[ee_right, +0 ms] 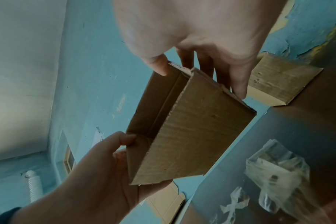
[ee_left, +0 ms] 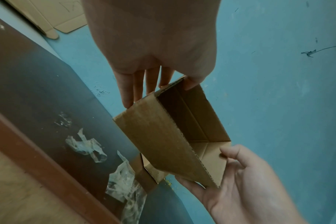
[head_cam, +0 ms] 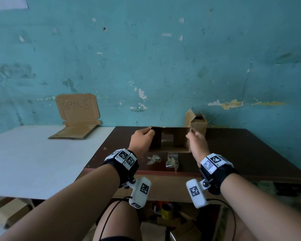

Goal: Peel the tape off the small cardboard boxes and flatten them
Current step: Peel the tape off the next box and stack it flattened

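Observation:
A small brown cardboard box [head_cam: 170,140], open toward me with its flaps spread, is held just above the dark brown table [head_cam: 250,150]. My left hand [head_cam: 149,134] pinches its left end, thumb [ee_left: 192,81] inside and fingers [ee_left: 128,94] along the outer wall. My right hand [head_cam: 189,135] pinches the right end the same way, thumb [ee_right: 159,65] inside. In both wrist views the box [ee_left: 159,141] [ee_right: 192,128] has no tape on its visible faces. Two crumpled clear tape scraps [head_cam: 154,159] [head_cam: 172,160] lie on the table below the box.
A second small box [head_cam: 197,123] with raised flaps stands against the teal wall behind my right hand. Flattened cardboard [head_cam: 75,131] lies on the white table [head_cam: 24,162] to the left, with a lettered cardboard sheet [head_cam: 76,106] leaning on the wall. A tape roll [head_cam: 166,210] sits under the table.

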